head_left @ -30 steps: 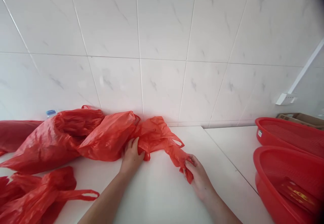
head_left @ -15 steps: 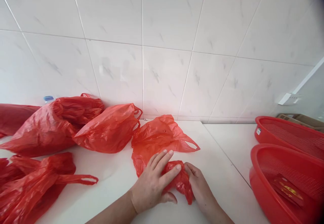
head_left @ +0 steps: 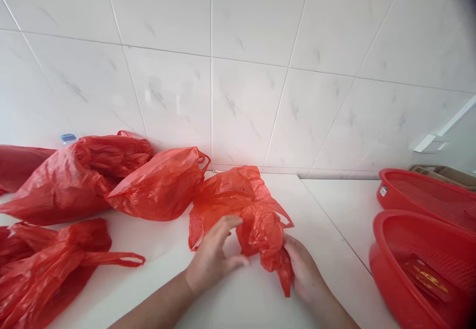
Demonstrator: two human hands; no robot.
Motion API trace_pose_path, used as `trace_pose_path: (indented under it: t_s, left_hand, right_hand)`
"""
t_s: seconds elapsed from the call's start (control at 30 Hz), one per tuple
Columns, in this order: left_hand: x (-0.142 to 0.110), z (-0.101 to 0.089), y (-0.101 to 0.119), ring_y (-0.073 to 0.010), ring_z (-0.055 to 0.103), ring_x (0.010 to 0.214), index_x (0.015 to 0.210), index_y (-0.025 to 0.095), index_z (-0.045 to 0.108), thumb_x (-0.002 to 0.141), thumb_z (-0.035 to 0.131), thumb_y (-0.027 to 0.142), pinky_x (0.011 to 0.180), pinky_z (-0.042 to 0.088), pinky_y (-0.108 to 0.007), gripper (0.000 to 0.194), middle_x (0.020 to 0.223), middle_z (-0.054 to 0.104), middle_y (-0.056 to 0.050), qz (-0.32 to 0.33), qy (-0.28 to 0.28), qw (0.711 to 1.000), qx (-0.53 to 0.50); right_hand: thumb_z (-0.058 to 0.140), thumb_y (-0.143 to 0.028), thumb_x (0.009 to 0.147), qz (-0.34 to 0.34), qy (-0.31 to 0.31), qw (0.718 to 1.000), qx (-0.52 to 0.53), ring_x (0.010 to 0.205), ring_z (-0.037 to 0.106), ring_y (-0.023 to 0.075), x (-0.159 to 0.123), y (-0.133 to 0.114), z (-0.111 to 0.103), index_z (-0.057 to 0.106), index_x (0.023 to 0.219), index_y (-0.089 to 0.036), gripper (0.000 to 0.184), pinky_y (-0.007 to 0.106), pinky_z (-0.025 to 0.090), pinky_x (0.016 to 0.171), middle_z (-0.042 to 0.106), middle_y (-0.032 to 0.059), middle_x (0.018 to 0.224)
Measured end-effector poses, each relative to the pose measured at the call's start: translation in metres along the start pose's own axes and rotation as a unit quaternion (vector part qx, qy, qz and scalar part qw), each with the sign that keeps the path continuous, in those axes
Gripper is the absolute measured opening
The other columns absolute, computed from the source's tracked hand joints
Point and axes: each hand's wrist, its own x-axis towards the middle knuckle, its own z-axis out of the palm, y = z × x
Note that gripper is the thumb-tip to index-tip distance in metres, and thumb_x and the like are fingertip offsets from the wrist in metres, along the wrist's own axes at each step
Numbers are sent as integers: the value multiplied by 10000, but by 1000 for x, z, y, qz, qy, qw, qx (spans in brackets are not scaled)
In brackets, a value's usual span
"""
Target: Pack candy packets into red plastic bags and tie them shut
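A crumpled red plastic bag [head_left: 262,230] is bunched up between my hands, with a twisted end hanging toward me. My right hand [head_left: 302,264] grips its right side; the fingertips are hidden behind the plastic. On the other side, my left hand [head_left: 214,257] is open, thumb and fingers apart around a gap, close to the bunched bag. Just behind lies a flattened red plastic bag [head_left: 232,187] with a loop handle pointing right. Where the two red sheets overlap, I cannot tell their border.
Filled red bags [head_left: 156,185] line the tiled wall [head_left: 249,110] at the left. A knotted red bag [head_left: 63,264] lies in front of them on the white table [head_left: 156,289]. Two red mesh baskets [head_left: 383,225] stand at the right; the nearer holds a red packet [head_left: 427,277].
My left hand has drawn back to the left, off the crumpled bag. The bag now looks fuller and sits slightly farther right, with my right hand still at its side.
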Motion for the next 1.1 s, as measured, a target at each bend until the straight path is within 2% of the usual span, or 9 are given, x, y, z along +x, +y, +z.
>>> trace_pose_path:
  t_s: [0.07,0.1,0.2,0.3,0.5,0.6,0.7,0.97,1.1]
  left_hand:
    - [-3,10,7,-296,481,1181,1286,285,514,516,844,327,973,402,-377,839,1340,507,-85,-5,-55,997,-48]
    - [-3,13,8,-292,514,1139,1251,280,552,551,823,310,952,413,-376,752,1290,552,-84,-29,-64,995,-76]
    - [1,14,0,-202,604,774,890,219,673,783,601,274,712,465,-312,140,839,670,-36,-117,-23,983,-139]
    - [7,8,-11,-149,539,656,700,188,562,844,514,298,624,421,-264,188,681,579,3,-151,39,973,-169]
    - [10,8,-8,-131,557,659,799,190,535,817,567,407,631,458,-258,221,735,594,9,-195,62,942,-268]
    - [11,7,-8,-110,544,593,826,194,514,788,603,441,589,450,-238,266,682,565,32,-220,77,930,-286]
    - [12,5,-12,-104,532,567,914,208,508,786,599,451,585,445,-237,289,648,542,55,-236,95,926,-280]
    - [12,0,-15,-169,585,809,947,205,594,729,652,370,730,470,-291,280,870,612,-24,-219,88,945,-228]
    - [5,6,0,-255,522,1083,1199,294,566,545,791,225,921,428,-363,696,1222,560,-56,-156,12,975,-160]
  right_hand:
    - [554,-488,845,6,-46,999,-11,628,468,124,-5,2,10,574,711,-160,355,239,384,592,549,22,697]
    - [551,-493,848,11,-63,998,-20,615,465,117,-6,2,13,569,704,-157,366,236,377,590,549,18,683]
    - [518,-543,853,19,-51,997,-59,509,409,93,-5,-1,8,518,635,-164,438,227,315,514,505,-10,572]
    - [519,-606,822,23,7,998,-57,440,328,78,2,-6,-7,407,550,-186,513,227,256,466,407,-45,470]
    - [603,-625,748,64,82,994,26,442,211,67,12,-5,-23,346,554,-201,533,225,224,460,309,-80,444]
    - [650,-570,736,63,89,992,66,443,240,71,13,-6,-26,443,592,-197,450,224,262,459,320,-82,445]
    - [700,-477,728,45,102,987,120,460,315,75,13,-10,-31,597,871,-224,308,211,317,473,408,-81,505]
    - [711,-304,712,6,86,989,124,605,555,113,10,-18,-32,584,1138,-291,445,259,465,573,638,-2,904]
    - [710,-303,731,23,-18,996,85,500,527,81,0,-15,-15,453,1314,-331,637,212,408,453,645,21,971]
